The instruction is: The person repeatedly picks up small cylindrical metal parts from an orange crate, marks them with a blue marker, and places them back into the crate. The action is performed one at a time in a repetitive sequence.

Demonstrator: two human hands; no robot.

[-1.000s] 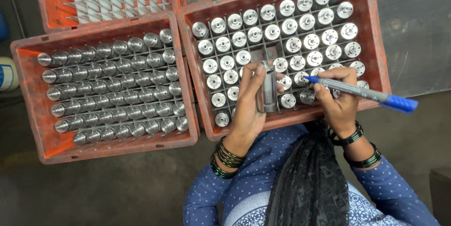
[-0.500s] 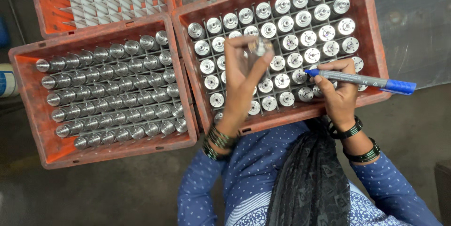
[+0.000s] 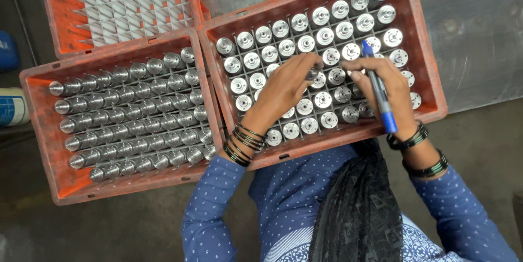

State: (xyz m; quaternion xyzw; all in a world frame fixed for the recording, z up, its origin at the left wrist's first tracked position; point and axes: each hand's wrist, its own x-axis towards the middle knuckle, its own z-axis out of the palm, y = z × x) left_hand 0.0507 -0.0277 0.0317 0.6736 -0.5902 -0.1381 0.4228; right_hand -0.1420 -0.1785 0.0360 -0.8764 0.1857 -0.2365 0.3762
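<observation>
While the right hand (image 3: pixel 389 85) grips a blue marker (image 3: pixel 379 92), the left hand (image 3: pixel 286 89) pinches a metal cylinder (image 3: pixel 314 74) — fingertips closed.

grey floor (image 3: pixel 479 49), three orange crates (image 3: pixel 38 131)

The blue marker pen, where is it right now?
In the head view, the blue marker pen is held in the right hand, over the right side of the orange plastic crate of upright metal cylinders.

Orange crates (image 3: pixel 321 147) hold silver cylinders (image 3: pixel 325 36); the pen (image 3: pixel 379 89) is blue, the sleeves (image 3: pixel 210 207) blue (white-dotted), the bangles (image 3: pixel 242 141) black.
</observation>
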